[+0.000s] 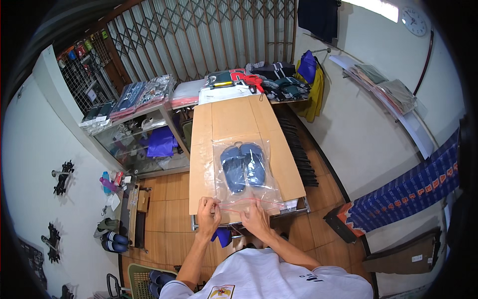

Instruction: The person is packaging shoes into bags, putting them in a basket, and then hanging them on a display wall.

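Note:
A pair of dark blue slide sandals (255, 164) lies side by side in a clear plastic zip bag (274, 187), flat on a cardboard-topped table (231, 116). The bag's mouth, edged with red zip lines, faces me, and these lines stand apart in the middle. My left hand (208, 216) pinches the left corner of the mouth between thumb and fingers. At the middle of the same edge, my right hand (257, 219) grips the plastic, its fingertips by the red lines. The exact finger contact there is partly hidden.
A red tape dispenser (254, 81) and a yellow-handled tool (223, 85) rest at the table's far end. Packed garments (285, 88) are stacked behind. To the left stands a glass display case (138, 145); below it, a green basket (140, 280) holds sandals. A blue printed box (407, 187) leans at right.

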Action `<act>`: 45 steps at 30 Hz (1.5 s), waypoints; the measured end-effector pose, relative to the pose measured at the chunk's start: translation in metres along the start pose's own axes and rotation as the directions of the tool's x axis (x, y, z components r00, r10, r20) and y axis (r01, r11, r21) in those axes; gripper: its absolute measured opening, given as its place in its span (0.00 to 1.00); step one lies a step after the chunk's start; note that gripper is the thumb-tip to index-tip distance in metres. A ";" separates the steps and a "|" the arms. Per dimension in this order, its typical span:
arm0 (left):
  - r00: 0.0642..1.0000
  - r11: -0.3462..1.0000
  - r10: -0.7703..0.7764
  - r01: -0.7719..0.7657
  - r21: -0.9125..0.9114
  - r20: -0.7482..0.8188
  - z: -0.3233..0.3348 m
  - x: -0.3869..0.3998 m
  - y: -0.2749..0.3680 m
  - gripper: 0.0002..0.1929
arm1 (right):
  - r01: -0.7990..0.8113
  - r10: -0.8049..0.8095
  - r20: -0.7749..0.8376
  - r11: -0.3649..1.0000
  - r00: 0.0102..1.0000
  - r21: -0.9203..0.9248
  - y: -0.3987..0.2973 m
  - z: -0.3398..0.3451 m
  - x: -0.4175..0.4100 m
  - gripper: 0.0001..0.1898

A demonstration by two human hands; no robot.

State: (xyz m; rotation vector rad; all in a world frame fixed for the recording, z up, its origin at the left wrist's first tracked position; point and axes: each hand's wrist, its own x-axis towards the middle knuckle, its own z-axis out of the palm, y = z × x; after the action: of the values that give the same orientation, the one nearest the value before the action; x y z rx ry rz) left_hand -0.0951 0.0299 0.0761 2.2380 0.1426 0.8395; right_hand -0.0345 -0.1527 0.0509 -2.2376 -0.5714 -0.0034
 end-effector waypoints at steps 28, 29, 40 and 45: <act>0.865 0.971 -0.159 0.050 0.234 0.476 0.108 0.247 -0.148 0.21 | 0.091 -0.115 -0.059 0.946 0.992 -0.310 0.003 0.048 0.106 0.28; 0.739 0.953 -0.268 0.109 0.284 0.617 0.108 0.254 -0.157 0.21 | 0.106 -0.127 -0.050 0.948 0.991 -0.301 -0.002 0.046 0.100 0.27; 0.479 0.958 -0.160 0.285 0.020 0.863 0.108 0.257 -0.129 0.16 | 0.164 -0.174 -0.006 0.939 0.985 -0.303 0.004 0.019 0.077 0.25; 0.680 0.962 -0.158 0.270 -0.044 0.716 0.083 0.258 -0.171 0.19 | 0.225 -0.219 0.052 0.945 0.974 -0.239 -0.010 0.010 0.066 0.30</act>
State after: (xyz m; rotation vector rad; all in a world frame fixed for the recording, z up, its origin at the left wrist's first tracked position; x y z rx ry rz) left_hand 0.1810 0.1904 0.0540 2.1856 -0.0266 -0.1806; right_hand 0.0190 -0.1136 0.0632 -2.3989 -0.8754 -0.1692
